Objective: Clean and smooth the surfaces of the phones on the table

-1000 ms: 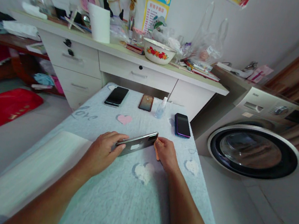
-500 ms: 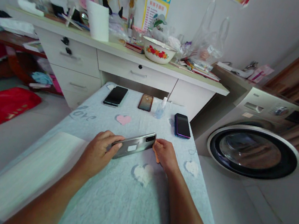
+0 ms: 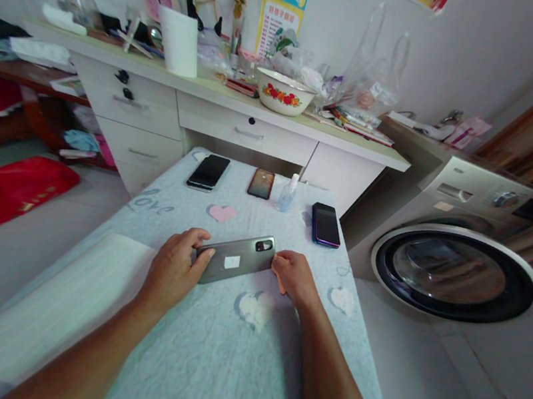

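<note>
A grey smartphone (image 3: 246, 265) is held tilted above the table, its back with a white sticker and a camera block turned towards me. My left hand (image 3: 178, 265) grips its left end between thumb and fingers. At the camera end, my right hand (image 3: 295, 275) is closed on an orange cloth (image 3: 279, 278), which touches the phone's right edge. Most of the cloth is hidden inside the fingers. Farther back lie a black phone (image 3: 209, 171), a brownish phone case or phone (image 3: 261, 184), a clear spray bottle (image 3: 287, 193) standing upright, and a purple-edged phone (image 3: 326, 224).
The table wears a pale blue cloth (image 3: 202, 351) with heart prints. A whitish strip (image 3: 58, 301) lies along its left side. Behind stands a cluttered desk (image 3: 128, 111) with a flowered bowl (image 3: 283, 93); a washing machine (image 3: 457, 236) is at the right. A red bag (image 3: 10, 189) lies on the floor.
The phone has been tipped so that more of its back faces me. The right hand stays at the camera end with the orange cloth. The view has shifted slightly.
</note>
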Demonstrator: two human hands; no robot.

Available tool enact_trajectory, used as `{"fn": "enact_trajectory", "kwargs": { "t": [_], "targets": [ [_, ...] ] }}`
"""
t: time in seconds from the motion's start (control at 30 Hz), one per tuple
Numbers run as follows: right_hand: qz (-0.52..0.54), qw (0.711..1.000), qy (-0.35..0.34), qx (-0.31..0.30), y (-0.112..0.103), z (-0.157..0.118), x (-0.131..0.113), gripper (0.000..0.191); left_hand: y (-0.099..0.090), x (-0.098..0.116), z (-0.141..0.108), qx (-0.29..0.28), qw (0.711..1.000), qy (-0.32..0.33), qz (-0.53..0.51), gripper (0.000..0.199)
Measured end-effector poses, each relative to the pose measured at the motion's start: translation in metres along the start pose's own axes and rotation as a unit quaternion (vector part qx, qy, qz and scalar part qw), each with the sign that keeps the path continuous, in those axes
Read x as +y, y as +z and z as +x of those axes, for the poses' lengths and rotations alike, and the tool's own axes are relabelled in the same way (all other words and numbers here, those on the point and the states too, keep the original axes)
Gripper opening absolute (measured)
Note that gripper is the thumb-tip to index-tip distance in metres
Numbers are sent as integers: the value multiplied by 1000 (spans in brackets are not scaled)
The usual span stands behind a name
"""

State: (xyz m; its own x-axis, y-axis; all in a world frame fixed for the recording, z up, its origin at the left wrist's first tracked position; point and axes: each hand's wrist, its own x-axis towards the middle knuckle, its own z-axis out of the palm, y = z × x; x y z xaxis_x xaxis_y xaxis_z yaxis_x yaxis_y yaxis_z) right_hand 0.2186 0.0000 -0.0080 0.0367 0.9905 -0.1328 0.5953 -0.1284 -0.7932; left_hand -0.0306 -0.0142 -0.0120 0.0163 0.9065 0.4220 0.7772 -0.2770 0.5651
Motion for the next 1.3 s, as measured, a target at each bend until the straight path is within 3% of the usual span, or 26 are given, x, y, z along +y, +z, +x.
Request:
{"fn": "enact_trajectory", "kwargs": {
  "t": [0.2,0.7,1.03,1.3],
  "targets": [
    [-9,1000,24,-1,0,3,2,26,-2,3,0,-26,999,16,10,15],
    [29,999,20,3,1,3,4,26,0,3,-1,-12,999,29,19,13],
    [15,999,30,4,-1,4,5,25,0,3,-1,-42,999,-29,10,16],
    [47,997,62,-20,-5,5,7,23,-1,2,1,-90,975,-97,-176,18]
  ]
}}
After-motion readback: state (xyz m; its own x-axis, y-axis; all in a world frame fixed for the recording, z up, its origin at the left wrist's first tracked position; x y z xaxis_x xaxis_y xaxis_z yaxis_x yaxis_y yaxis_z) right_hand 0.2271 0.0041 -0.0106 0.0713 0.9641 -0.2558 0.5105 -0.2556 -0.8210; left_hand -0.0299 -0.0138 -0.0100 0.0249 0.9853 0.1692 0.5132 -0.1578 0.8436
